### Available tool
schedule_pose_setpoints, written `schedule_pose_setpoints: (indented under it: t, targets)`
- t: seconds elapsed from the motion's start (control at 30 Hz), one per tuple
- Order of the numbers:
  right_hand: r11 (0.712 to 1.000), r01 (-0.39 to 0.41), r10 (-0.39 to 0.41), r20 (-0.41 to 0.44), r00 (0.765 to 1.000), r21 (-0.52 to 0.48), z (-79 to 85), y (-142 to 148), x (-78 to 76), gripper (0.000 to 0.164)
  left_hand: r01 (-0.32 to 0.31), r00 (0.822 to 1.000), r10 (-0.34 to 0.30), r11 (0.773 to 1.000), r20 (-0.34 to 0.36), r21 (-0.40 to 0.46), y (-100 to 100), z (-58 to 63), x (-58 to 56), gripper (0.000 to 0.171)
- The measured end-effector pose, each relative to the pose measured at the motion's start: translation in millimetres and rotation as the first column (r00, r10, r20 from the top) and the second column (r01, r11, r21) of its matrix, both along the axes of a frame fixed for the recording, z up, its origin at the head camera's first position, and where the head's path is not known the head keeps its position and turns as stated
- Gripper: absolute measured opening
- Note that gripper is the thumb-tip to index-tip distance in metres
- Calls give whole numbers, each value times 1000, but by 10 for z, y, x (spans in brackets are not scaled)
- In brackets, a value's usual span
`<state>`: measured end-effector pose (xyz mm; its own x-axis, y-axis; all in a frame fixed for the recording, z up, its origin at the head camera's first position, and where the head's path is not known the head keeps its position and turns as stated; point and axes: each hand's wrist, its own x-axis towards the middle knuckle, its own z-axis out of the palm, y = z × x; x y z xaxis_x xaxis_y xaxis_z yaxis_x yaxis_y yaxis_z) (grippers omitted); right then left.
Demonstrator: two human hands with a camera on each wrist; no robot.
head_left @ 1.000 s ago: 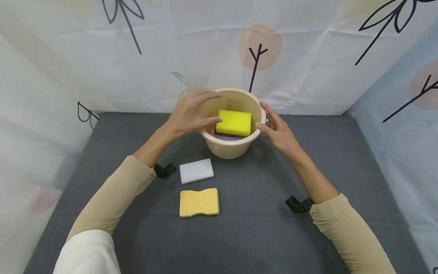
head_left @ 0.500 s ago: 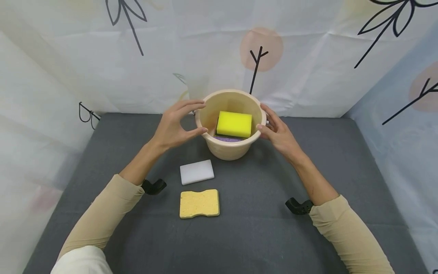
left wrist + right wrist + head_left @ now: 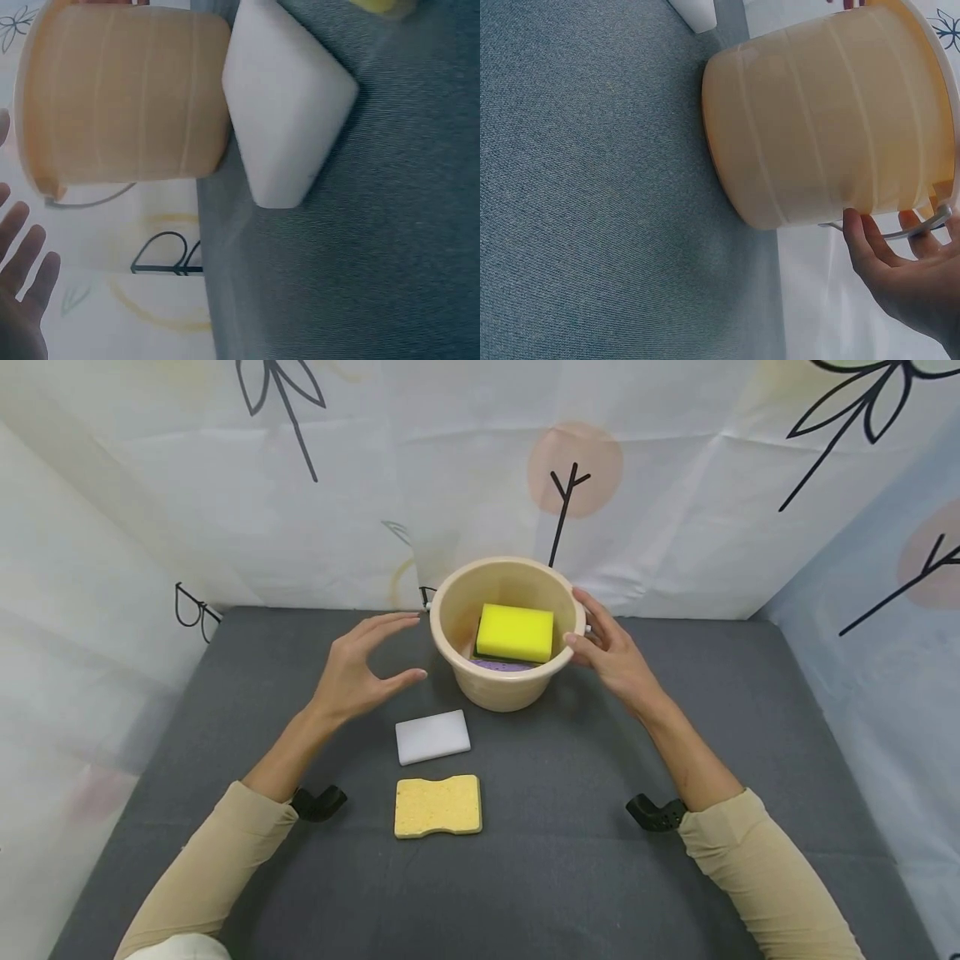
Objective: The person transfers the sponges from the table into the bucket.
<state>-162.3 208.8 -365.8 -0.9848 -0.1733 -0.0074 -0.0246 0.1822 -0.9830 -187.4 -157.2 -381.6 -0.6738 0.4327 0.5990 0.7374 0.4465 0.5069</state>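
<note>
A cream bucket [image 3: 498,692] stands upright near the back of the table. Inside it a bright yellow sponge [image 3: 515,632] with a dark underside lies on top of a purple piece [image 3: 500,666], mostly hidden. My right hand [image 3: 617,658] holds the bucket's right side at the rim, fingertips against the wall beside the wire handle [image 3: 900,234]. Left of the bucket, my left hand [image 3: 351,672] hovers apart from it, fingers and thumb spread, holding nothing. A white sponge block [image 3: 432,737] lies in front of the bucket, and a pale yellow notched sponge [image 3: 437,807] lies nearer to me.
A dark grey cloth covers the table [image 3: 555,877]. White printed curtains [image 3: 465,468] hang behind it and at both sides, with the back one close behind the bucket. A black wrist strap [image 3: 318,803] sits on each forearm.
My left hand has drawn back from over the bucket's rim, moving left and toward me, without anything in it. The right hand and the bucket have stayed in place.
</note>
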Motion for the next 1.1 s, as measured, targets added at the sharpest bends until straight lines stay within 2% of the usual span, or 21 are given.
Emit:
schedule_pose_setpoints:
  t: [0.23, 0.4, 0.63, 0.77, 0.87, 0.97, 1.1]
  targets:
    - [1000, 2, -2, -2, 1000, -10, -24, 8, 5, 67, 18, 994, -10, 998, 112, -66, -79, -201, 137, 80]
    - [1000, 7, -7, -3, 1000, -23, -28, 6, 6, 67, 74, 976, -54, 993, 212, -92, -120, -423, 229, 84]
    - [1000, 8, -8, -5, 1000, -9, -27, -6, -3, 68, 142, 931, -89, 982, 355, -125, -159, -675, 326, 87]
    - [1000, 12, -12, -1, 1000, -16, -27, -7, 0, 68, 163, 895, -86, 976, 437, -141, -148, -758, 365, 90]
    - [1000, 15, -15, 4, 1000, -14, -24, -11, 2, 67, 177, 875, -80, 971, 477, -163, -145, -814, 386, 92]
    - [1000, 17, -17, 10, 1000, -9, -19, -19, 1, 67, 194, 873, -77, 961, 482, -199, -133, -858, 401, 94]
    - [1000, 18, -18, 13, 1000, -9, -12, -23, 3, 67, 207, 886, -75, 947, 458, -245, -106, -903, 408, 96]
